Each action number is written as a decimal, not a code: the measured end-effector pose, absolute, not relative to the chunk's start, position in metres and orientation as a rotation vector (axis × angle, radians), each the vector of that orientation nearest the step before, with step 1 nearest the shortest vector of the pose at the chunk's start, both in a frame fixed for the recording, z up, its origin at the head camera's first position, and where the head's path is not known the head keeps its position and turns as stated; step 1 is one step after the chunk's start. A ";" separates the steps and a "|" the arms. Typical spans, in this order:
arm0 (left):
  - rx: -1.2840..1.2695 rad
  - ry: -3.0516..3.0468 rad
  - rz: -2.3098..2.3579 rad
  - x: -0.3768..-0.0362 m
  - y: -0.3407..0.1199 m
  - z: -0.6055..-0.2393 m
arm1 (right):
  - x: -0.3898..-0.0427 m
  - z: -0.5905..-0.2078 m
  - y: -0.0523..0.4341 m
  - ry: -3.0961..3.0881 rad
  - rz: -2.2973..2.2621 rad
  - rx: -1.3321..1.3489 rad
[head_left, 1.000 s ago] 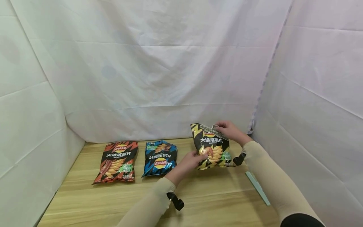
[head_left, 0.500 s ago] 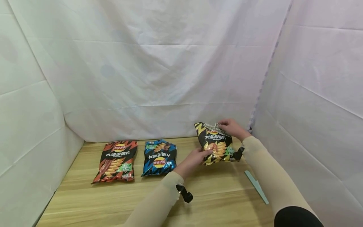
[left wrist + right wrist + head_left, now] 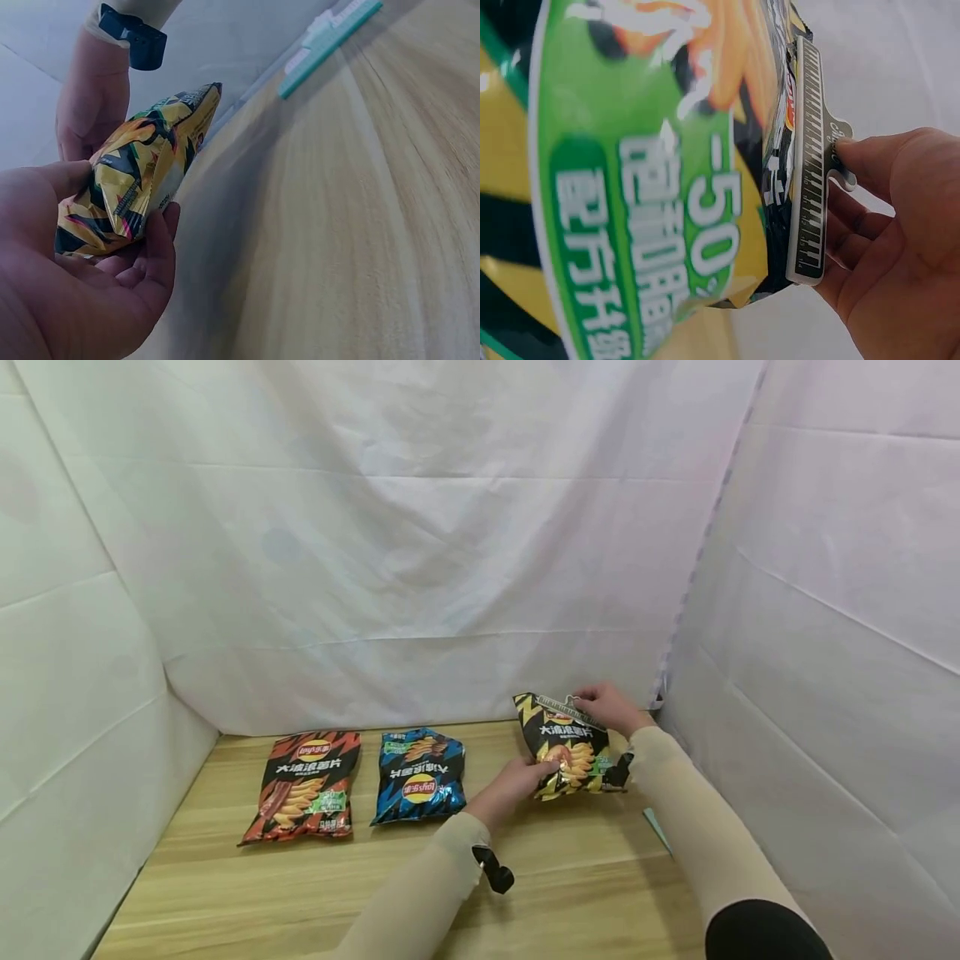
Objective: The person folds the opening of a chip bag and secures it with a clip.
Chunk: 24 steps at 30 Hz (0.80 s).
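Near the far right corner of the surface [image 3: 375, 893], a pale wood-grain board with long straight streaks, a yellow-and-black chip bag [image 3: 566, 752] stands nearly upright, its glossy crinkled foil printed with zigzag stripes and ridged chips. Across its top runs a flat, narrow sealing clip [image 3: 570, 712], pale and straight, marked along its length with black and white bars like piano keys; script is printed at its rounded end, too small to read.

At the bag's top right, the right hand [image 3: 609, 707] pinches that end of the clip, thumb on the face, fingers curled behind. At the bag's bottom left corner, the left hand [image 3: 517, 781] cups the foil, fingers curled under it and thumb against its side. So the bag sits between the two hands, held at opposite corners.

Large white Chinese characters cross the bag below a red and yellow Lay's roundel, and a green panel reads "-50%".

Toward the far edge, left of the held bag, a blue chip bag [image 3: 420, 774] lies flat with its print upside down, and a red-and-black chip bag [image 3: 303, 785] lies beside it, both with the same roundel. By the right edge lies a slim teal clip [image 3: 330, 45], straight and matte. Creased white cloth [image 3: 420, 543] walls the surface on three sides.
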<state>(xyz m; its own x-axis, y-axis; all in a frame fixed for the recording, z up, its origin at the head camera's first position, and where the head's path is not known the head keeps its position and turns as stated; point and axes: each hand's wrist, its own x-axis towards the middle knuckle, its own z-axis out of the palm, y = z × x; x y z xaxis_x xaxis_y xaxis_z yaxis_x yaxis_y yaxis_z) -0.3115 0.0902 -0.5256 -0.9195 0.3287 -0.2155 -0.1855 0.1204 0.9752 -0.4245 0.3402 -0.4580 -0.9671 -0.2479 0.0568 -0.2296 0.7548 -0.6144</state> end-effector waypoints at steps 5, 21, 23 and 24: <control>0.136 2.208 1.769 -0.312 0.099 -0.539 | -0.424 -0.480 0.344 2.858 -1.074 -0.299; 0.200 2.691 1.489 -0.307 0.110 -0.548 | -0.438 -0.525 0.355 2.882 -1.064 -0.204; 0.182 2.729 1.441 -0.306 0.110 -0.548 | -0.440 -0.528 0.356 2.894 -1.040 -0.193; 0.171 2.738 1.419 -0.306 0.111 -0.548 | -0.440 -0.529 0.356 2.897 -1.027 -0.184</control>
<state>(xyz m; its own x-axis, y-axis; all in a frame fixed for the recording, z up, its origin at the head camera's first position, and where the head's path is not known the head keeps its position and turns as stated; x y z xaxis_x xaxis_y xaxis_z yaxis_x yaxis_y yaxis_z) -0.3059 0.1109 -0.5485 -0.9925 0.1225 0.0036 0.0736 0.5718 0.8171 -0.4404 0.3556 -0.5287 -0.9909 -0.1330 -0.0189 -0.0914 0.7706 -0.6307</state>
